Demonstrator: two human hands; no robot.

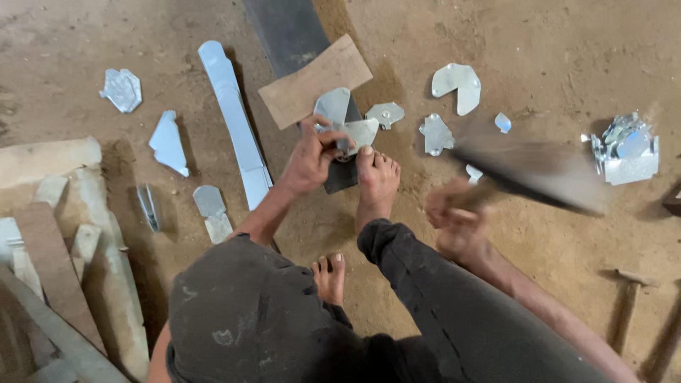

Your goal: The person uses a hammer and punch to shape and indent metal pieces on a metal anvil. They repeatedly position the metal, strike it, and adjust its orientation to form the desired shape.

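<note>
A: What is blurred?
B: The mallet (pixel 528 170), gripped by the right hand (pixel 454 213), right of the foot (pixel 376 181).
A: And the metal piece (pixel 355 132)?
B: Pinched by the left hand (pixel 310 157), just above the foot. Two hands are counted.

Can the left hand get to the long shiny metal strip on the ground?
Probably yes. The long metal strip lies just beside the left hand on bare dirt, nothing between them, but that hand is gripping a small metal piece.
</note>
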